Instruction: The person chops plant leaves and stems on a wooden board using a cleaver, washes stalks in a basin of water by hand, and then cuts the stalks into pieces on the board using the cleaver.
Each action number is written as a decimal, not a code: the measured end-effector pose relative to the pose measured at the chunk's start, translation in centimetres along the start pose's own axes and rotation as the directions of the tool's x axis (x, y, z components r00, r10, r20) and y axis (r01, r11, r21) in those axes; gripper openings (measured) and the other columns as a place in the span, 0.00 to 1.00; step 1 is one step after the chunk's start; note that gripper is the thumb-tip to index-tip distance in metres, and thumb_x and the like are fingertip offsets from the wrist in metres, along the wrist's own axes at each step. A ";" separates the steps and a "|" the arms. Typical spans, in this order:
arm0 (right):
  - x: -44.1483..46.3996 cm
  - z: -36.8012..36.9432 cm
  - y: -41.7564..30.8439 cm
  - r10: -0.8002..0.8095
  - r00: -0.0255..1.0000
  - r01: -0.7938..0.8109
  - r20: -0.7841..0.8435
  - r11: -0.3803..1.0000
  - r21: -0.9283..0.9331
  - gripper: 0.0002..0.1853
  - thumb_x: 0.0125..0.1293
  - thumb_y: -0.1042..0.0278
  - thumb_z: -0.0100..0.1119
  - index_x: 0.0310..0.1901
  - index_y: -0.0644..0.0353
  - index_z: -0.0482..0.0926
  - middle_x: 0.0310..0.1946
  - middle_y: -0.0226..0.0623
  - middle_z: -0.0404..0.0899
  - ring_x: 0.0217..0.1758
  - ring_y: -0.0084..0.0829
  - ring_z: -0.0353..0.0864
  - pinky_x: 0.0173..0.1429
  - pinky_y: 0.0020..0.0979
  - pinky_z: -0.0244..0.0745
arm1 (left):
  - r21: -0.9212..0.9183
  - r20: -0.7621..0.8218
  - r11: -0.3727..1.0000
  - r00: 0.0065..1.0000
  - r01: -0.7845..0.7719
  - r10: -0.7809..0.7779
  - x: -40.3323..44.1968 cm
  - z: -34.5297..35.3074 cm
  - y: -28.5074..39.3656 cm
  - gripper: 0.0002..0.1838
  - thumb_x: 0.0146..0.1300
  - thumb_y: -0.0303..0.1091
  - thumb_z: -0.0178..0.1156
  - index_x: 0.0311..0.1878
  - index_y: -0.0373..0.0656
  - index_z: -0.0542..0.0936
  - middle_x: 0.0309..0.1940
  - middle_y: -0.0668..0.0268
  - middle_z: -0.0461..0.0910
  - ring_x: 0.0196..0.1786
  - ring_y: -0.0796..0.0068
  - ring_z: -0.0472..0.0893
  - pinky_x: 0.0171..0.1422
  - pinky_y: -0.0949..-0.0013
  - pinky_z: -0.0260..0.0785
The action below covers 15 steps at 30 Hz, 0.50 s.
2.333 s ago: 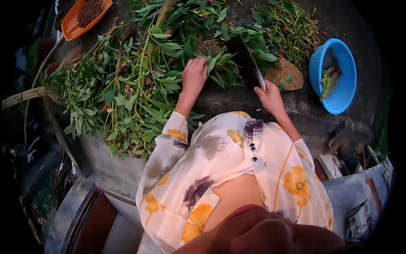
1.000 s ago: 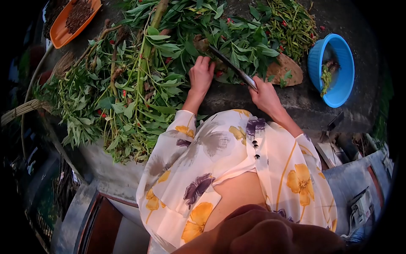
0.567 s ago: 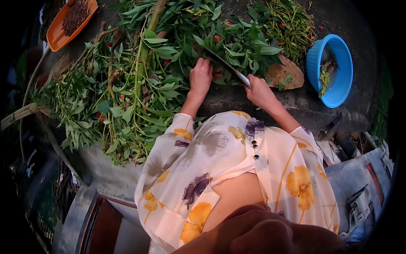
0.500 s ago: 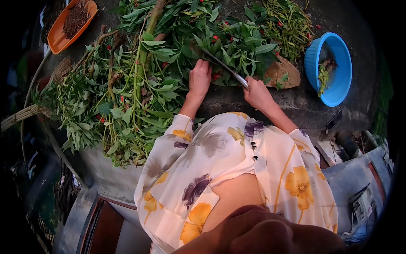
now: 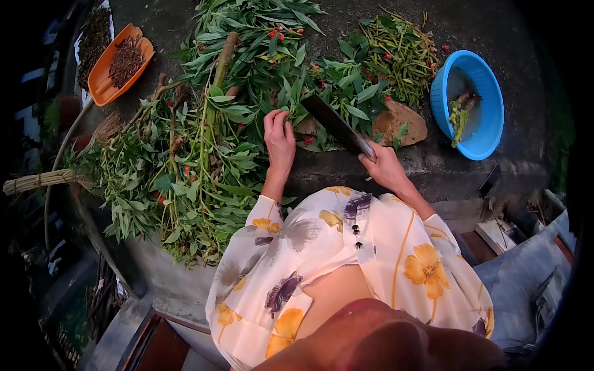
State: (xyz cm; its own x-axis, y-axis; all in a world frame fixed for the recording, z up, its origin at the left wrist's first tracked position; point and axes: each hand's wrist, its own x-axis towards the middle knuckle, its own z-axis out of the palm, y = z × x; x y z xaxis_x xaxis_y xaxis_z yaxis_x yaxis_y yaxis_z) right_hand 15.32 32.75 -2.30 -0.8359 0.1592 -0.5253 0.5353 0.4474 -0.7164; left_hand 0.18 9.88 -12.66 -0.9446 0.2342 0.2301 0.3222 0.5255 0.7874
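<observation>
My right hand (image 5: 385, 167) is wrapped round the handle of a cleaver (image 5: 337, 126). Its broad dark blade is raised over the leaves, pointing up and left. My left hand (image 5: 279, 145) has its fingers pinched at the near edge of the leafy stems (image 5: 291, 93). A bit of green plant (image 5: 284, 110) shows at those fingertips; its exact shape is hard to see. Just beyond both hands, the cut leafy plants carry small red flowers. A flat brown stone (image 5: 399, 123) lies to the right of the blade, with a leaf on it.
A blue basin (image 5: 467, 105) on the right holds some stems. Behind the stone lies a heap of chopped green pieces (image 5: 405, 52). Thick stalks and foliage (image 5: 185, 185) cover the left. An orange scoop (image 5: 102, 83) with brown bits stands far left, above a straw broom (image 5: 43, 180).
The cleaver has lifted and turned so that its flat side shows. My left hand has moved left, away from the blade. The whole view has shifted slightly.
</observation>
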 end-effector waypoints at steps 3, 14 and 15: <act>-2.0 -1.5 1.7 0.088 0.948 -0.068 -0.306 0.995 0.076 0.09 0.66 0.69 0.61 0.42 0.67 0.78 0.17 0.44 0.71 0.20 0.39 0.73 0.32 0.39 0.70 | 0.048 0.117 0.999 0.993 -0.010 0.005 1.0 3.2 -1.0 0.26 0.68 0.34 0.62 0.66 0.35 0.70 0.65 0.45 0.69 0.65 0.44 0.70 0.68 0.51 0.64; 1.9 -2.9 5.7 0.267 0.846 -0.290 -0.462 0.957 0.021 0.11 0.65 0.69 0.57 0.43 0.69 0.76 0.31 0.63 0.80 0.43 0.62 0.82 0.43 0.53 0.74 | 0.081 0.338 0.973 0.925 -0.215 0.176 3.8 7.1 2.4 0.70 0.39 0.60 0.80 0.81 0.47 0.48 0.77 0.38 0.46 0.73 0.32 0.58 0.75 0.37 0.50; 2.2 -3.1 5.1 0.243 0.861 -0.268 -0.447 0.963 0.008 0.11 0.64 0.71 0.57 0.44 0.69 0.76 0.31 0.65 0.79 0.43 0.64 0.81 0.45 0.56 0.73 | 0.106 0.402 0.966 0.898 -0.237 0.176 4.7 7.1 2.6 0.71 0.38 0.60 0.81 0.81 0.49 0.48 0.77 0.38 0.46 0.72 0.33 0.59 0.75 0.36 0.50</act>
State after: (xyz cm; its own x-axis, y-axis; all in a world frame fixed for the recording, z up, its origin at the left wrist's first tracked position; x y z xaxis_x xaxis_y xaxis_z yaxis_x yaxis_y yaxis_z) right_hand 15.81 38.14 -5.69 -0.6436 0.6390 -0.4212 0.7407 0.3814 -0.5531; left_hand -2.96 18.21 -13.57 -0.7664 0.6319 0.1153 0.5414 0.5388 0.6455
